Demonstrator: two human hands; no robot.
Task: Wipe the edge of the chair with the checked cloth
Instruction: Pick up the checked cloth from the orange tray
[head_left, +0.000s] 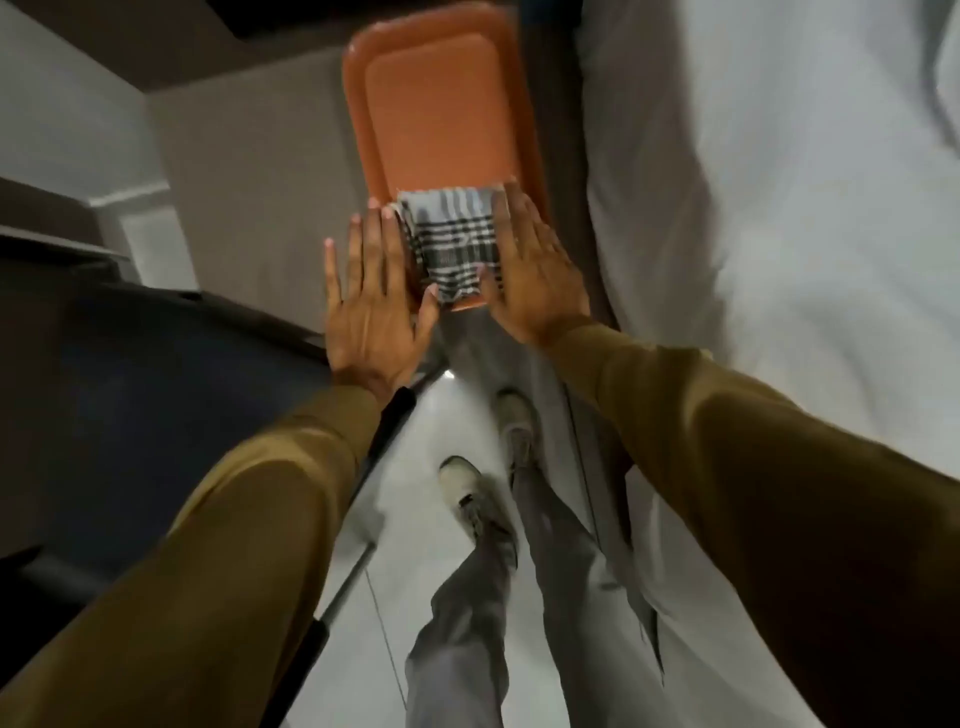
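Both hands reach forward with fingers stretched out flat and spread, flanking a folded checked cloth (453, 244). The left hand (371, 306) lies palm-down against the cloth's left side, its fingertips level with the cloth's far edge and its thumb bent in toward the cloth's near corner. The right hand (530, 262) presses along the cloth's right side, fingers pointing away from the person, thumb resting on the near right part of the fabric. Neither hand is closed around anything; both are flat and open, apart from one another with the cloth between them.

The cloth, black-and-white checked and folded into a thick rectangle, sits on the near end of an orange chair seat (441, 119), overlapping its near edge. The seat has a raised rim and a flat inner panel, bare beyond the cloth.

Olive-brown sleeves (249, 519) cover both forearms. Below the arms, grey trouser legs (467, 623) and pale shoes (467, 499) stand on a glossy white floor (415, 457). A white bedsheet (753, 208) fills the right side, and a dark surface (130, 389) lies on the left.
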